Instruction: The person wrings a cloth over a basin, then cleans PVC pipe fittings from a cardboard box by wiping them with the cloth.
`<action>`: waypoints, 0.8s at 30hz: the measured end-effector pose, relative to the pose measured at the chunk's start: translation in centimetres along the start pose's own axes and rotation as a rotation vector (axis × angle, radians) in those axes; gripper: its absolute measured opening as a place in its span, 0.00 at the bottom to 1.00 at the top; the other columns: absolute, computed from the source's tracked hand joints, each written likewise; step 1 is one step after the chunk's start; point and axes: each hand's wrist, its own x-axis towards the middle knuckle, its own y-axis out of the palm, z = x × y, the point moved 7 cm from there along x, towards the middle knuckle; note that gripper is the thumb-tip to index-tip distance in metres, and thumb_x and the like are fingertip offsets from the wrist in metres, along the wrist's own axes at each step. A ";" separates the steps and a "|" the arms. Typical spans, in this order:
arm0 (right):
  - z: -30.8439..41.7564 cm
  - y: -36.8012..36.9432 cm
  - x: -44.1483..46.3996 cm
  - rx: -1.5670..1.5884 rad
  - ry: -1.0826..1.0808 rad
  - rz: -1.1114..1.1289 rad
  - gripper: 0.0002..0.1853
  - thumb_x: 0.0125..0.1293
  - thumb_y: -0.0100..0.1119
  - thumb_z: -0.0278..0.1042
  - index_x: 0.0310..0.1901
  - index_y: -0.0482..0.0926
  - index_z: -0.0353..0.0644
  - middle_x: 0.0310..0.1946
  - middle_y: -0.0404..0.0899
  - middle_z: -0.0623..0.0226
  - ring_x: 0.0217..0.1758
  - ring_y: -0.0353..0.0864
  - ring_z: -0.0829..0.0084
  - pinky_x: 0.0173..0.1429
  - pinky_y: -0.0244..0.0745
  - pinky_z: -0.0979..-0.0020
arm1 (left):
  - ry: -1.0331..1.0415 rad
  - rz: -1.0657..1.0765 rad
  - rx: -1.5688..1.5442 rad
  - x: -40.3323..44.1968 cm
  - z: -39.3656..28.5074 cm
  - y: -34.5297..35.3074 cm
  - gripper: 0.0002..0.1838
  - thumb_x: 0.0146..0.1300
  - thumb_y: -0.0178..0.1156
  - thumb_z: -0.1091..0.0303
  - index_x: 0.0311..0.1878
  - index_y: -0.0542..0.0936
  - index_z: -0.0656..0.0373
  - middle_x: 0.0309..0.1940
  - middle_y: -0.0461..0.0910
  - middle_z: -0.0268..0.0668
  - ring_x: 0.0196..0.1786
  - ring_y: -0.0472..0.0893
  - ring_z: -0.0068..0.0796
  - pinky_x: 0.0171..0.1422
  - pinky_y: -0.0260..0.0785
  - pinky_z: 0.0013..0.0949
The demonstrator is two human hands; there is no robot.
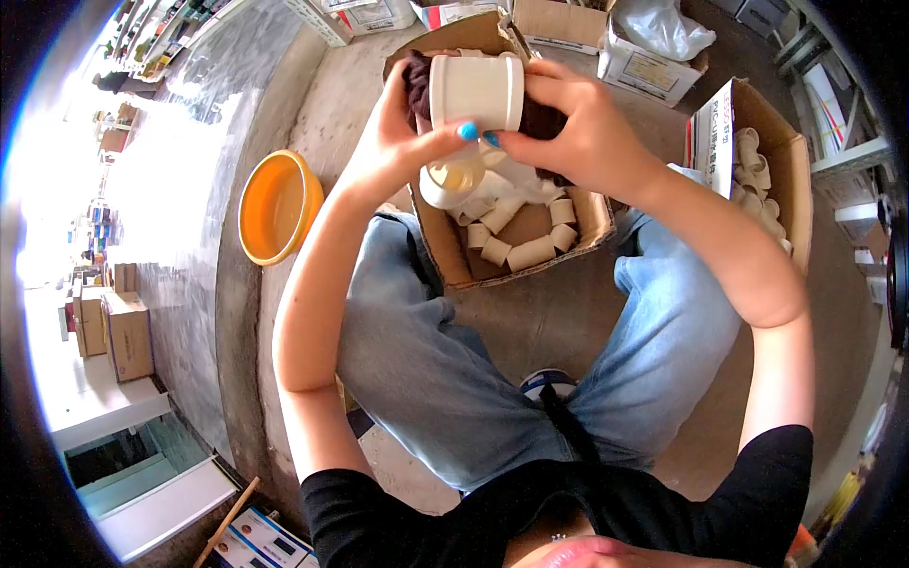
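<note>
A wide white plastic pipe fitting (476, 93) is held up between both hands, above an open cardboard box (447, 248). My left hand (409, 137) closes round its left side, thumb along the lower edge. On the right side my right hand (579, 125) grips the same fitting, fingers on the rim. Dark brown cloth (418, 87) shows beside the fitting at my left hand, and more dark material lies by my right hand. Below, the box holds several small white pipe fittings (530, 252) and a larger white one (453, 178).
An orange basin (281, 207) stands on the floor to the left. At the right is another cardboard box (801, 189) with white fittings. Boxes, one with a clear plastic bag (666, 28), stand behind. Shelving (846, 156) lines the right edge.
</note>
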 end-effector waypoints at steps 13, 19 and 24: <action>3.7 1.0 -2.1 -0.631 -0.897 0.014 0.14 0.38 0.59 0.29 0.32 0.79 0.41 0.42 0.75 0.70 0.46 0.73 0.70 0.45 0.73 0.69 | -0.132 0.297 0.290 -0.8 -0.1 0.7 0.33 0.37 0.72 0.67 0.49 0.72 0.67 0.38 0.77 0.37 0.42 0.75 0.24 0.50 0.66 0.27; 0.9 1.0 -0.7 -0.479 -0.490 0.128 0.20 0.38 0.63 0.26 0.40 0.79 0.42 0.44 0.77 0.69 0.43 0.74 0.65 0.47 0.73 0.69 | -0.141 0.048 0.354 -1.1 0.2 1.2 0.28 0.36 0.70 0.67 0.46 0.75 0.64 0.36 0.79 0.40 0.39 0.78 0.28 0.46 0.70 0.29; -1.7 1.0 0.1 -0.033 0.009 0.231 0.22 0.42 0.62 0.23 0.45 0.77 0.41 0.38 0.79 0.63 0.38 0.78 0.68 0.46 0.72 0.70 | 0.304 -0.137 0.759 -1.2 -2.6 1.6 0.27 0.34 0.67 0.71 0.45 0.76 0.56 0.38 0.76 0.39 0.41 0.76 0.42 0.47 0.69 0.36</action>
